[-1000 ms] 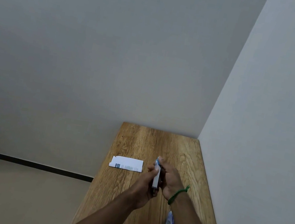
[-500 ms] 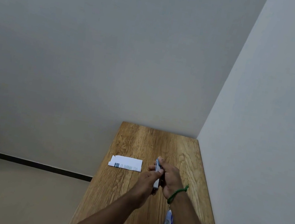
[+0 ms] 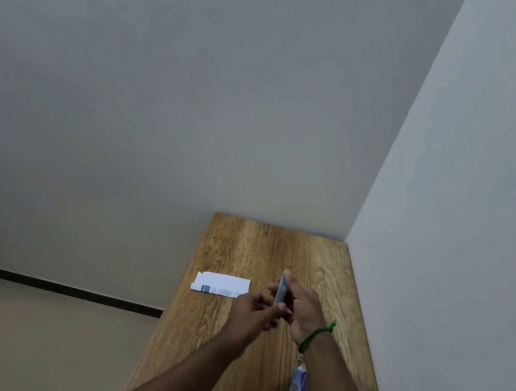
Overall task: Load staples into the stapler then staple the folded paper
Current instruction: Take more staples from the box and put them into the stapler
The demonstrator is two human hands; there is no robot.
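pinching the upright stapler (image 3: 282, 291), right hand (image 3: 302, 308) and left hand (image 3: 252, 310) fingers (image 3: 280, 306) meet.

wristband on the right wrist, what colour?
Green, a beaded band on the right wrist; the head view shows it clearly.

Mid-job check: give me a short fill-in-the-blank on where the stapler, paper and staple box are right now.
1. The stapler is held above the table by ____ hands.
2. The folded paper lies near the table's ____ edge.
3. The green bracelet is on the ____ wrist.
4. The small staple box lies on the table, ____ by either hand.

Missing words: both; left; right; untouched
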